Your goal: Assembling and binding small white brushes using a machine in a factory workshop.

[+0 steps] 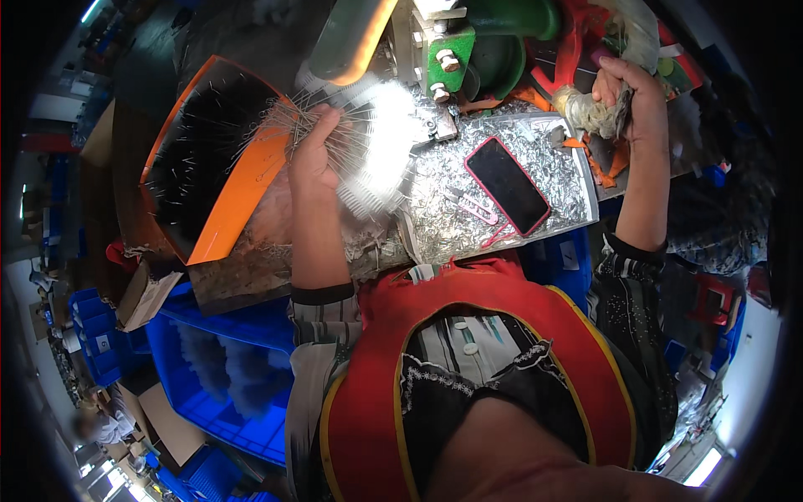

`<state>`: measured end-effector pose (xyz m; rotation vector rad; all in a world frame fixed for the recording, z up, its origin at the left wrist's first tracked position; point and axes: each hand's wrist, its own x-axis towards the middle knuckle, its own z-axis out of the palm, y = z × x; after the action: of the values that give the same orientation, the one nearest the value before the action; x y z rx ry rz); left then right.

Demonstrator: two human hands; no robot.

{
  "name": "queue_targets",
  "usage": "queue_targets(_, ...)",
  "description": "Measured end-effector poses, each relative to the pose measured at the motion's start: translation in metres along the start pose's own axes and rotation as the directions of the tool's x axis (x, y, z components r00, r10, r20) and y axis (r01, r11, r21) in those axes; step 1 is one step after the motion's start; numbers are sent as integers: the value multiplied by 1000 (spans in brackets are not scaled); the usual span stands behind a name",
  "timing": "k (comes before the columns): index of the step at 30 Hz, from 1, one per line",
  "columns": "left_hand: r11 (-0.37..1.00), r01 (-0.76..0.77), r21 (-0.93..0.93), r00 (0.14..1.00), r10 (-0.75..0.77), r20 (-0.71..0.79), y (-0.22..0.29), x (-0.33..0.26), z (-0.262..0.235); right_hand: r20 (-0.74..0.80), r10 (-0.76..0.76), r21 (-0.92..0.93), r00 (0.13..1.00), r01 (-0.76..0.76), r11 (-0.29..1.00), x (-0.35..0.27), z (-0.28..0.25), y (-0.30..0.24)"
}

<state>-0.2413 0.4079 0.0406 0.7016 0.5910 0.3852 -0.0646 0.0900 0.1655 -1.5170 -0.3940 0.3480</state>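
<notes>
Closest in, the person's red vest (468, 335) with yellow trim fills the lower middle of the view, worn over a striped shirt. Below and to the left sits a blue plastic bin (219, 368) with pale, fuzzy clumps inside, and more blue bins stack up further left.

Past the vest edge lies a metal tray (577, 180) heaped with small silvery metal pieces. A smartphone (508, 185) in a pink case rests face up on that heap, screen dark, tilted diagonally.

The left hand (314, 155) reaches out over the left part of the bench. Its fingers are curled closed around a bundle of thin metal wires (335, 134), which fan out from the grip toward the right, where glare washes them white. Just beyond the hand, touching the spread of wires, stands an orange-rimmed bin (242, 188) with a black interior, tilted and scattered with loose wires.

The right hand (627, 92) is raised at the far right, closed in a fist on a crumpled handful of clear plastic bag (594, 113), which bunches out to the left of the fingers.

Farthest off, behind both hands, stands a green machine part (493, 46) with 2 bolts on a bracket, with red parts beside it.
</notes>
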Motion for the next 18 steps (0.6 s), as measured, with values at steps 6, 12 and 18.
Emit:
queue_targets(6, 995, -32, 92, 999, 30, 26, 3, 7, 5, -5, -536, 149, 844, 531, 834, 3, 2, 81)
queue_targets(12, 994, -3, 111, 999, -1, 38, 5, 8, -3, 45, -399, 150, 916, 389, 909, 3, -2, 64)
queue_targets(18, 997, -3, 73, 1000, 1, 25, 4, 5, 5, -49, -61, 97, 997, 66, 993, 4, -2, 6)
